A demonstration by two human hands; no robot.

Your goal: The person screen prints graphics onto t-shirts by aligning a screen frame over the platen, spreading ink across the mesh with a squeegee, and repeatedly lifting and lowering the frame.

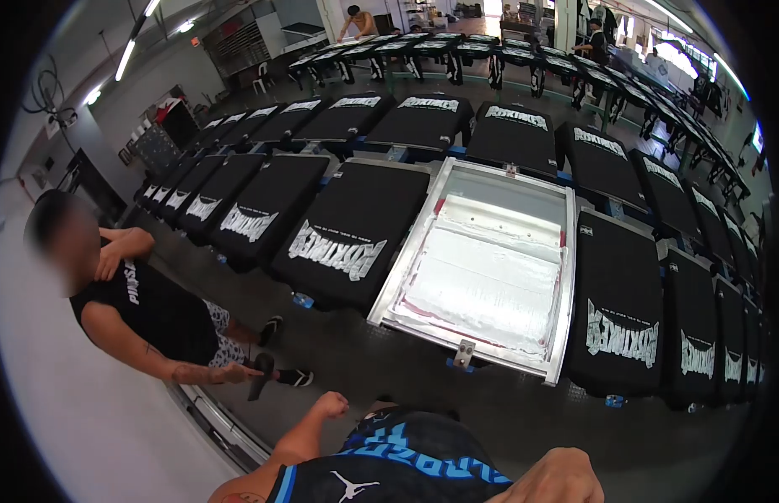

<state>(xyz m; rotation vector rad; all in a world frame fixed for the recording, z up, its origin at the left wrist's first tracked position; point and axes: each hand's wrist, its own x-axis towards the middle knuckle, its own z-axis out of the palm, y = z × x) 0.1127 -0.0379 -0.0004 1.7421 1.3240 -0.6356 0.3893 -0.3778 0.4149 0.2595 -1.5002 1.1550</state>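
My left hand (331, 405) is at my side at the lower middle, its fingers curled into a loose fist with nothing showing in them. Close to the camera at the bottom edge is my right hand (560, 479), knuckles up and bent; its fingertips are out of sight. Ahead of both hands, touching neither, a screen printing frame (569, 277) lies over one board of the rack. White ink (477, 277) covers much of its mesh, and a wide squeegee (500, 220) lies across the upper part.
Black T-shirts (356, 222) with white lettering lie on boards in long rows to both sides. At left stands a person (146, 310) holding a dark hand-held tool (260, 375). Other people (356, 23) are by the far rows. Grey floor (389, 369) runs along the rack.
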